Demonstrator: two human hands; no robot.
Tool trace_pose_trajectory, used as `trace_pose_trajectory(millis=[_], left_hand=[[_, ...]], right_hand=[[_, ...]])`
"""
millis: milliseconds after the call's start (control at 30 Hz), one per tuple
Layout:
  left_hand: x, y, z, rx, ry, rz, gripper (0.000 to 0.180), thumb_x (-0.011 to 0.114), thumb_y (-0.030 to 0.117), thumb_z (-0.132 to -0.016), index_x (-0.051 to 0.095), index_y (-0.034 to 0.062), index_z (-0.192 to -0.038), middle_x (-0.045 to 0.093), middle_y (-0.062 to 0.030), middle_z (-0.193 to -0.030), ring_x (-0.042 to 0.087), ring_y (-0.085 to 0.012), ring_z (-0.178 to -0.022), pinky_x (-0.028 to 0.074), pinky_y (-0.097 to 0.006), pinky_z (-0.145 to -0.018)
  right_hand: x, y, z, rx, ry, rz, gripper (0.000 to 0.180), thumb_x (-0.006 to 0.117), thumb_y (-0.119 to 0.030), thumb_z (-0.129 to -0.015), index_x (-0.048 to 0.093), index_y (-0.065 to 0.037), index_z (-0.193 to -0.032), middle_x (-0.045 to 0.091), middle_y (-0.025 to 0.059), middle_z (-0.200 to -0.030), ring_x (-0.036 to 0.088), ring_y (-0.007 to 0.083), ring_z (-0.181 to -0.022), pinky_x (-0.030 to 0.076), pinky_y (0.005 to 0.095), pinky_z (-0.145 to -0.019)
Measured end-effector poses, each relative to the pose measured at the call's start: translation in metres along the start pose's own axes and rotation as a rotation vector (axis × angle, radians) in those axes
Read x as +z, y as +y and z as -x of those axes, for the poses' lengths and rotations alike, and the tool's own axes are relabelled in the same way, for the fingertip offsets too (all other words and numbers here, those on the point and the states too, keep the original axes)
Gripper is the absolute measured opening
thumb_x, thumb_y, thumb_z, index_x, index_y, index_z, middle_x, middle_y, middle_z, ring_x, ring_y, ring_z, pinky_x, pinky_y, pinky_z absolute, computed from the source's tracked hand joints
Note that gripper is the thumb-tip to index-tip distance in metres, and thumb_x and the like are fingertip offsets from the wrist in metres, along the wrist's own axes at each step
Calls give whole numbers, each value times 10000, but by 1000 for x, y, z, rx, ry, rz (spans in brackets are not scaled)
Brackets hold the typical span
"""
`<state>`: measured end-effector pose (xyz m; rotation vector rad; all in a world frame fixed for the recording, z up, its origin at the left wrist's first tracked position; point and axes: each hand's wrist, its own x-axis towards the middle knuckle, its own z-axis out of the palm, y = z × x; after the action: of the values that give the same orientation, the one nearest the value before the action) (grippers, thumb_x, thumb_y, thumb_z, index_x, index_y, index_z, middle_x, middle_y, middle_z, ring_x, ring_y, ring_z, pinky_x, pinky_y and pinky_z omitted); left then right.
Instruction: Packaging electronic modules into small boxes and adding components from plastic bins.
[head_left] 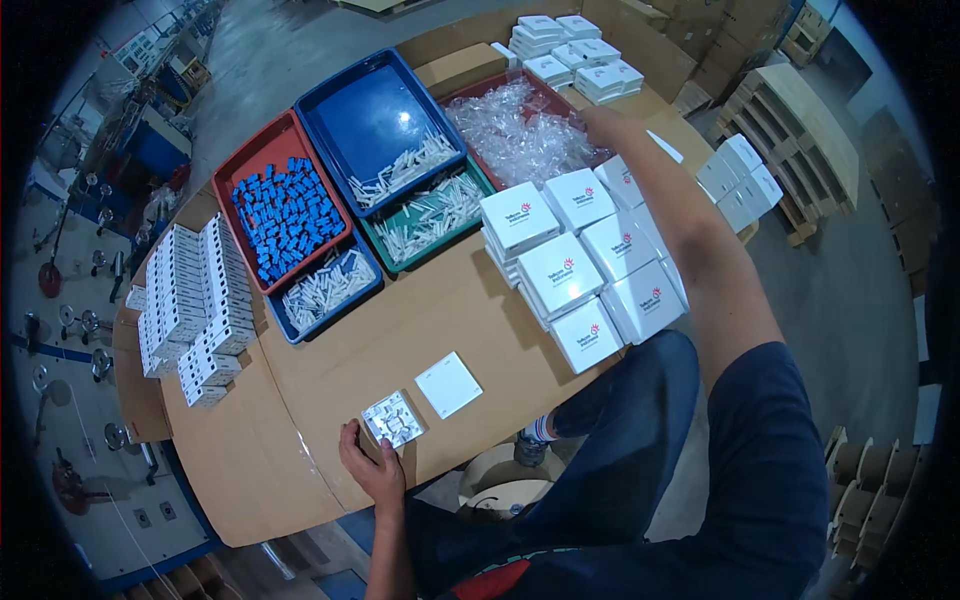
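Observation:
My left hand (pixel 372 466) rests at the table's near edge, fingers touching a small square part (pixel 392 418) with a shiny ribbed underside. Just right of it lies a plain white square plate (pixel 448 384). My right arm stretches far across the table. My right hand (pixel 597 122) reaches into a red tray of clear plastic bags (pixel 520 135); its fingers are partly hidden, and whether they grip a bag cannot be made out. Stacked white square boxes (pixel 580 260) sit under that arm.
A red tray of blue pieces (pixel 285 215), blue trays (pixel 375 115) and a green tray (pixel 430 215) of white pieces stand mid-table. Rows of white parts (pixel 195 300) fill the left side. More white boxes (pixel 575 50) lie far back. Wooden pallets (pixel 800 130) stand at right.

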<state>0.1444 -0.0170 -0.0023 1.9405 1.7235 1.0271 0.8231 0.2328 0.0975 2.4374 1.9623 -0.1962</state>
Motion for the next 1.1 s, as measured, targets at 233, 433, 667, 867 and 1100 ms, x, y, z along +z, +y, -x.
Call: trace_pose_trajectory(millis=[233, 433, 667, 867, 1100], left_hand=[[1, 3, -1, 18, -21, -24, 545, 694, 127, -881, 516, -7, -1379, 560, -201, -1413, 448, -418, -1396, 314, -522, -1185], [0, 3, 2, 6, -11, 8, 533, 684, 114, -885, 518, -4, -1377, 562, -207, -1393, 448, -415, -1394, 323, -517, -1181], [-6, -8, 10, 92, 81, 123, 392, 675, 124, -927, 580, -4, -1285, 575, -200, -1349, 483, -387, -1347, 453, -456, -1088], [-18, 6, 9, 127, 98, 168, 317, 631, 175, -985, 613, 5, -1252, 583, -164, -1287, 539, -304, -1256, 467, -416, -1051], [-3, 86, 21, -212, -314, 822, 245, 645, 100, -1011, 659, 10, -1239, 674, -97, -1240, 628, -175, -1159, 476, -326, -1038]], right_hand=[[3, 9, -8, 32, 35, -31, 172, 648, -66, -813, 753, -69, -948, 753, 176, -948, 724, 350, -909, 548, 447, -781], [-26, 19, 8, 31, 65, -79, 117, 670, -79, -818, 749, -65, -903, 745, 159, -918, 720, 318, -891, 546, 422, -766], [-89, -19, 86, -95, 277, -296, 155, 732, -129, -850, 750, -63, -990, 753, 152, -973, 714, 285, -909, 546, 399, -805], [-113, -114, 215, -210, 269, -700, 161, 776, -158, -884, 747, -43, -993, 699, 36, -842, 613, 114, -771, 491, 300, -694], [-33, -226, 321, -152, 28, -1213, 82, 753, -84, -926, 718, -28, -974, 681, -18, -804, 561, 43, -694, 449, 224, -633]])
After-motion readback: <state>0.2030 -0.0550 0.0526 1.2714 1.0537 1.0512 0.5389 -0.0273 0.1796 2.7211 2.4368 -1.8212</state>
